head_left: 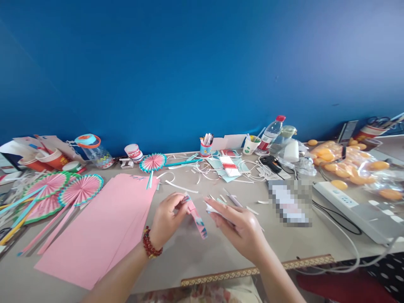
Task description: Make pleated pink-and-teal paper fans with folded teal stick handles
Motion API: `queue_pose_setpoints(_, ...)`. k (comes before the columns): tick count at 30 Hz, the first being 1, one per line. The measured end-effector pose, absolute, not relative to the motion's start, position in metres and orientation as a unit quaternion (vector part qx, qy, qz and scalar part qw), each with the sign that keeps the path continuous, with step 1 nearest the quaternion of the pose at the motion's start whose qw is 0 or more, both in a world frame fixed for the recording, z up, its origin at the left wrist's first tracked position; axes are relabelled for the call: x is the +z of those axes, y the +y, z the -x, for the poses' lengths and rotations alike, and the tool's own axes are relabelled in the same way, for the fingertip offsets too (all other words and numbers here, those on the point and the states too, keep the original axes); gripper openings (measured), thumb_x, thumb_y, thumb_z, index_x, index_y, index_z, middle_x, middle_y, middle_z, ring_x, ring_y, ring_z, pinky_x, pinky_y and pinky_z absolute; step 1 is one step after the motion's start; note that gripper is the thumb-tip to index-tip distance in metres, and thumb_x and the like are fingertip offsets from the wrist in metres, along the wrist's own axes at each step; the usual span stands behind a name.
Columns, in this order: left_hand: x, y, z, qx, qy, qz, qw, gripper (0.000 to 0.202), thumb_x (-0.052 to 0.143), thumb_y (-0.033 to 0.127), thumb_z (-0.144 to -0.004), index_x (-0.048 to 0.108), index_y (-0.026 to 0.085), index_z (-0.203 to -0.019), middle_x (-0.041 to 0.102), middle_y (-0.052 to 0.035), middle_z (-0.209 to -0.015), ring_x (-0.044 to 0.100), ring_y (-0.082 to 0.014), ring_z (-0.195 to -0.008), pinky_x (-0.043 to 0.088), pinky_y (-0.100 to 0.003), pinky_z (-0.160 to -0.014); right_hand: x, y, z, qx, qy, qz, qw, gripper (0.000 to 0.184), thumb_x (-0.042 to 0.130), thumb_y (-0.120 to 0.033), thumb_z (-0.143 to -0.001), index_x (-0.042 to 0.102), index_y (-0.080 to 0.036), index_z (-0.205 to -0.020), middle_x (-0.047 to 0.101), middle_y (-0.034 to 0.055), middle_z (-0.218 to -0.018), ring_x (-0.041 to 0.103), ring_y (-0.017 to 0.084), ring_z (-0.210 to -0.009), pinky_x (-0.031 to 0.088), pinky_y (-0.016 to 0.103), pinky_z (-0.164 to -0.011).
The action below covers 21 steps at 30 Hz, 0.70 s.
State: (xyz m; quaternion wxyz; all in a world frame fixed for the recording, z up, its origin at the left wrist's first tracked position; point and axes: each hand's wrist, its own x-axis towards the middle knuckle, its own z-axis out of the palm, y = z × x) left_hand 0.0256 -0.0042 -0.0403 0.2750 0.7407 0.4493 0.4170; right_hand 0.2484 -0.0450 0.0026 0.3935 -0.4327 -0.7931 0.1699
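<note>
While the L hand (pixel 167 216) pinches a narrow folded pink-and-blue paper strip (pixel 197 218) near its upper end, thumb closed against fingers, the rest of the strip slants down between the hands, over the tabletop (pixel 176 261). R hand (pixel 241 227) is just beside it, grip loose, fingers stretched nearly straight, w/ a small white piece (pixel 210 208) by the fingertips; can't tell if that's held or only touched.

Progress: several pleated fans (pixel 81 190) w/ long handles lie at far L, plus a blue-edged fan (pixel 154 163) at the back; all look done. Next to those, the strip is folded up narrow, not spread round, no handle visible, so prob. partway; the spreading & handle seem left, AFAICT. Pink sheets (pixel 94 227) lie flat L of the hands, apparently unfolded; white offcuts (pixel 181 186) are scattered behind.

Hard to see: strip's upper end is partly covered by L fingers; white piece is too small to ID; can't tell if strip's lower end touches anything. Pixelated patch (pixel 290 204) on R blanks its contents. Far-L fans overlap, so exact no. unclear. Both forearms cut off at bottom edge.
</note>
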Motion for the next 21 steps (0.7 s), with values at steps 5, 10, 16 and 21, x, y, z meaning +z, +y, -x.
queue_pose_setpoints(5, -0.046, -0.008, -0.029, 0.383, 0.396, -0.831, 0.079, 0.013, 0.05, 0.015, -0.093, 0.062, 0.021, -0.094, 0.068, -0.009, -0.118, 0.068, -0.0201, -0.104, 0.056, -0.03, -0.084, 0.012, -0.054, -0.246, 0.233, -0.801, 0.38, 0.399, 0.038, 0.054, -0.025, -0.098, 0.06, -0.027, -0.135, 0.065, -0.0028, -0.063, 0.051, 0.01, -0.05, 0.041, 0.021, -0.051)
queue_pose_setpoints(10, -0.049, -0.011, -0.025, 0.339, 0.381, -0.86, 0.029, 0.017, 0.051, 0.015, -0.094, 0.061, 0.021, -0.106, 0.071, -0.0092, -0.111, 0.071, -0.0201, -0.096, 0.057, -0.03, -0.079, 0.003, -0.057, -0.237, 0.175, -0.728, 0.406, 0.523, 0.04, 0.056, -0.022, -0.096, 0.059, -0.029, -0.135, 0.063, -0.0011, -0.063, 0.054, 0.013, -0.051, 0.047, 0.027, -0.053)
queue_pose_setpoints(16, -0.052, -0.011, -0.028, 0.34, 0.378, -0.86, 0.04, 0.015, 0.05, 0.011, -0.092, 0.06, 0.021, -0.101, 0.072, -0.0082, -0.105, 0.071, -0.02, -0.093, 0.056, -0.03, -0.079, -0.008, -0.051, -0.225, 0.299, -0.604, 0.394, 0.625, 0.041, 0.053, -0.026, -0.099, 0.053, -0.027, -0.14, 0.058, -0.001, -0.065, 0.054, 0.013, -0.055, 0.044, 0.025, -0.048)
queue_pose_setpoints(21, -0.052, -0.012, -0.032, 0.351, 0.391, -0.847, 0.09, 0.014, 0.05, 0.01, -0.091, 0.058, 0.021, -0.094, 0.071, -0.0052, -0.099, 0.069, -0.0187, -0.092, 0.055, -0.03, -0.081, -0.02, -0.054, -0.205, 0.395, -0.552, 0.378, 0.63, 0.044, 0.053, -0.031, -0.099, 0.048, -0.029, -0.143, 0.059, -0.0007, -0.07, 0.055, 0.012, -0.057, 0.042, 0.022, -0.047)
